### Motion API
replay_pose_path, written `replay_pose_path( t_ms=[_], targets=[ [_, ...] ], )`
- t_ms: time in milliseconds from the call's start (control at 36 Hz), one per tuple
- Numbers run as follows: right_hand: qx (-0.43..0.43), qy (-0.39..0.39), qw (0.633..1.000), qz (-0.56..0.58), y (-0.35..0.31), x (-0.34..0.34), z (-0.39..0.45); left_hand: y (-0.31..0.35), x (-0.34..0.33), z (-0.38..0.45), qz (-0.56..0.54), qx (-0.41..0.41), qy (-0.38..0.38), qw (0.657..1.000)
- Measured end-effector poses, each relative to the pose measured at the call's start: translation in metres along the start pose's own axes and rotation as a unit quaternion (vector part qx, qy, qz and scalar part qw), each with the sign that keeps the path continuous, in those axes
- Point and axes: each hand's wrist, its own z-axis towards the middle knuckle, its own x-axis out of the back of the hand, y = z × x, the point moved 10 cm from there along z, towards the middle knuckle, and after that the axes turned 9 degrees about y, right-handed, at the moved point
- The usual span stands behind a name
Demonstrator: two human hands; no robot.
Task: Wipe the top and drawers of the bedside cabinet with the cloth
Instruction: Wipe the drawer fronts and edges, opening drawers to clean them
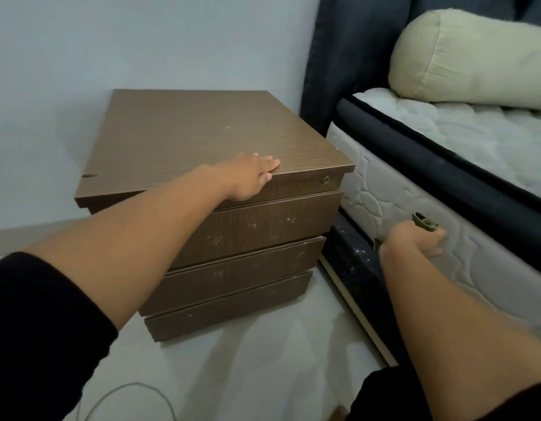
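Note:
A brown wooden bedside cabinet stands against the wall, with stacked drawers on its front, marked with pale specks. My left hand rests on the front edge of the cabinet top, fingers laid flat on the top and thumb under the lip. My right hand is low beside the mattress, right of the cabinet, and grips a bunched olive-green cloth. Only small parts of the cloth stick out of my fist.
A bed with a white quilted mattress and dark frame stands close on the cabinet's right. A cream bolster pillow lies on it. The floor is pale, with a thin grey cable near the bottom left.

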Motion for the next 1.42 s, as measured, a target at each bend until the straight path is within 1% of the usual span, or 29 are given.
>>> replay_pose_path(
  t_ms=[56, 83, 250, 306, 361, 472, 639, 722, 889, 1056, 1222, 1333, 1417],
  targets=[
    [0.009, 0.017, 0.999, 0.050, -0.005, -0.001, -0.001, 0.005, -0.001, 0.004, 0.004, -0.004, 0.001, 1.000],
    [0.013, 0.017, 0.999, 0.048, -0.006, -0.005, -0.002, 0.006, -0.001, 0.006, 0.006, -0.006, 0.001, 1.000],
    [0.035, -0.132, 0.990, 0.041, -0.007, -0.051, -0.020, 0.004, -0.003, 0.010, 0.001, -0.008, -0.004, 1.000],
    [0.039, -0.165, 0.985, 0.035, -0.008, -0.063, -0.030, 0.003, -0.003, 0.010, -0.002, -0.008, -0.005, 1.000],
    [0.049, -0.182, 0.982, 0.027, -0.007, -0.072, -0.041, 0.004, -0.003, 0.010, -0.005, -0.011, -0.006, 1.000],
    [0.057, -0.170, 0.984, 0.019, -0.004, -0.084, -0.053, 0.002, -0.002, 0.007, -0.009, -0.017, -0.005, 1.000],
    [0.029, -0.141, 0.988, 0.063, 0.005, -0.100, -0.071, -0.002, -0.001, 0.002, -0.022, -0.023, -0.007, 0.999],
    [0.017, -0.138, 0.988, 0.068, 0.012, -0.104, -0.078, -0.005, 0.000, 0.000, -0.030, -0.024, -0.004, 0.999],
    [0.014, -0.163, 0.984, 0.065, 0.023, -0.108, -0.102, -0.010, 0.001, -0.005, -0.045, -0.022, 0.000, 0.999],
    [0.040, -0.172, 0.984, 0.041, 0.031, -0.110, -0.134, -0.025, 0.004, -0.019, -0.052, -0.004, 0.004, 0.999],
    [0.040, -0.190, 0.980, 0.039, 0.042, -0.110, -0.184, -0.050, 0.009, -0.044, -0.057, 0.022, 0.010, 0.998],
    [0.055, -0.204, 0.977, 0.041, 0.048, -0.111, -0.219, -0.070, 0.013, -0.062, -0.053, 0.042, 0.012, 0.998],
    [0.055, -0.226, 0.971, 0.046, 0.053, -0.112, -0.249, -0.087, 0.018, -0.079, -0.056, 0.056, 0.013, 0.997]
  ],
)
